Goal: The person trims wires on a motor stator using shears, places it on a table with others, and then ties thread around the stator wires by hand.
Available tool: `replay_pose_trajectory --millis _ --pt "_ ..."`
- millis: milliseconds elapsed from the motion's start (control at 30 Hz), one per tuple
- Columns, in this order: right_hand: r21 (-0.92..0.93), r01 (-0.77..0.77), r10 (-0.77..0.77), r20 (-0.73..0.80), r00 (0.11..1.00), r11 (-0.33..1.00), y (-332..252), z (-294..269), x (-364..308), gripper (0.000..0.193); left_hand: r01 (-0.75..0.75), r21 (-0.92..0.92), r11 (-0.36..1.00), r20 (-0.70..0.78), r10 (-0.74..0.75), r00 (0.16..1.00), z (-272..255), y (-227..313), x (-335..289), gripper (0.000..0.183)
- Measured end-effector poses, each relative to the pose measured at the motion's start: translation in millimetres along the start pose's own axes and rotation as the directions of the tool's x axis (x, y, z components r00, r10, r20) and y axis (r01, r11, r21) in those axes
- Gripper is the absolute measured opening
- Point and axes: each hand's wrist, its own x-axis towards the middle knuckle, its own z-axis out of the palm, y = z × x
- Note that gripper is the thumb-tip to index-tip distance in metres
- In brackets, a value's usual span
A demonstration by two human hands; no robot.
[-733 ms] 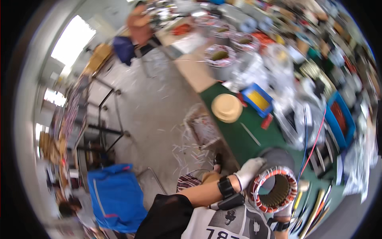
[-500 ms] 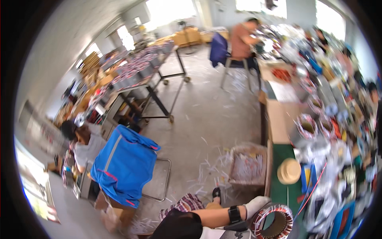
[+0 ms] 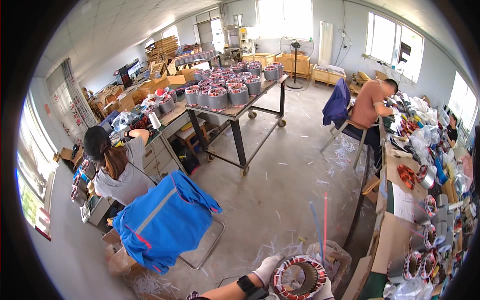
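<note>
A motor stator, a grey ring-shaped core with red and white windings round its rim, is held up at the bottom of the view, in front of a scrap box. My left hand, in a white glove and with a black watch at its wrist, grips the stator's left side. On its right side is my right hand, also white-gloved and largely hidden behind the core and cut off by the lower edge. One red and one blue thin lead stick up from the stator's far side.
A wheeled table carries several stators. At left, a co-worker sits near a chair with a blue jacket. Another person works at the cluttered right bench. Paper scraps litter the floor around the scrap box.
My view has turned left, and the stator has moved off the green bench top to over the floor by the scrap box. My right hand now shows at its side.
</note>
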Motion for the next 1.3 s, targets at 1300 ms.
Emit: replay_pose_trajectory --millis 1300 --pt "0.597 -0.255 0.273 0.062 0.960 0.761 -360 -5 990 0.034 -0.369 0.386 0.845 -0.144 0.450 0.881 -391 326 851 0.024"
